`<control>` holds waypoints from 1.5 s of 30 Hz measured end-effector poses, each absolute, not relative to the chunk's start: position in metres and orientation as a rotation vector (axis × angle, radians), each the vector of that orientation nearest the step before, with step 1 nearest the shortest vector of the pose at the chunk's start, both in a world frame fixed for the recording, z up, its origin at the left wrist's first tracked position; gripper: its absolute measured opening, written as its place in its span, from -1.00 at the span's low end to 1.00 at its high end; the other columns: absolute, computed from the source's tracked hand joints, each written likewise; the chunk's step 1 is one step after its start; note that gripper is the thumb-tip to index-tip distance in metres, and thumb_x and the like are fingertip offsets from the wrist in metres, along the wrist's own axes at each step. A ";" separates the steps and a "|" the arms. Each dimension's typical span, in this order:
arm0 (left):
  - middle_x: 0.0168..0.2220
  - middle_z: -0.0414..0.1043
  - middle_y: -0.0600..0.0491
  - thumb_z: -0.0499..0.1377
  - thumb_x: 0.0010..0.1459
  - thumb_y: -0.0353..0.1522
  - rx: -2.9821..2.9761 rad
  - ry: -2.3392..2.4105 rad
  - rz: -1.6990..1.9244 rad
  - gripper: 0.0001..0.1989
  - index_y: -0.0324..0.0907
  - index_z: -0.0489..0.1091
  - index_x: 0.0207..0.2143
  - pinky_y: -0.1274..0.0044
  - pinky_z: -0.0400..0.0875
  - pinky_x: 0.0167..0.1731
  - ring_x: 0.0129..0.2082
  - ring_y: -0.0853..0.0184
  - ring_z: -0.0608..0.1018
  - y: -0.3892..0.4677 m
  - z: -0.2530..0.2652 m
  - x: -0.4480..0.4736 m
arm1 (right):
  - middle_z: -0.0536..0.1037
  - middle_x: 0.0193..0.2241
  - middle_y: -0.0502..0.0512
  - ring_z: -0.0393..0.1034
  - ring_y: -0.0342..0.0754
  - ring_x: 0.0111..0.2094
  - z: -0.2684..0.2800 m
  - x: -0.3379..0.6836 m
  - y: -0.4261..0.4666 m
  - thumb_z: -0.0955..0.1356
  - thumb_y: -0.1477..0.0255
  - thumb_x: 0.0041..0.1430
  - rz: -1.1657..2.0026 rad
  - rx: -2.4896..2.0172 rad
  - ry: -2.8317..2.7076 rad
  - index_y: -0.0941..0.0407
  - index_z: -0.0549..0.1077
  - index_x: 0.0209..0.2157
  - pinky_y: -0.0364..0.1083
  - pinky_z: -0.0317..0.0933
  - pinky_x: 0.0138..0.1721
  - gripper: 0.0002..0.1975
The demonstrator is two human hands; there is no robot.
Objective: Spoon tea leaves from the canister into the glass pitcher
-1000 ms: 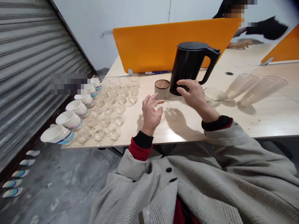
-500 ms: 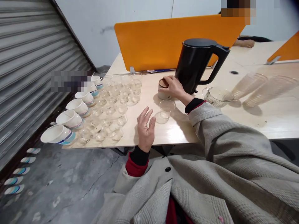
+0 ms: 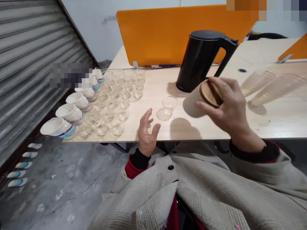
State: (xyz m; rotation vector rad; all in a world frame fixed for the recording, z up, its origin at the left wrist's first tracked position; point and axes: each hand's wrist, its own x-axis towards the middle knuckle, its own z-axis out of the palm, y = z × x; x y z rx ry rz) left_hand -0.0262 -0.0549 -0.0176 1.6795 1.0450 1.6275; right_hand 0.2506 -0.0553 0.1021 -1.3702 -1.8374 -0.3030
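My right hand (image 3: 227, 105) grips a pale canister (image 3: 193, 103) by its top end, holding it tilted above the table with its wooden lid (image 3: 211, 92) toward my palm. My left hand (image 3: 147, 134) is open, fingers apart, over the table's front edge and touching nothing. Just beyond it stands a single clear plastic cup (image 3: 169, 103). A black electric kettle (image 3: 201, 60) is upright behind the canister. The glass pitcher seen earlier is hidden behind my right hand.
Rows of clear cups (image 3: 109, 118) with some dark bits inside fill the table's left part. White paper cups (image 3: 69, 112) line its left edge. Two stacks of clear cups (image 3: 275, 88) lie at the right. An orange divider (image 3: 153, 38) runs along the back.
My right hand has lifted the canister off the table and brought it right and toward me, tilting it. My left hand stays nearly in place. The view has shifted slightly.
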 end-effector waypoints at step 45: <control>0.19 0.55 -0.15 0.59 -0.07 -0.03 1.921 1.258 1.344 -0.05 -0.07 0.31 0.29 0.10 0.51 0.22 0.21 -0.05 0.60 -0.065 -0.016 0.007 | 0.51 0.11 0.44 0.38 0.39 0.12 -0.023 0.284 -0.056 0.43 0.11 0.22 -0.208 -1.804 -1.727 0.19 0.50 0.24 0.38 0.34 0.17 -0.34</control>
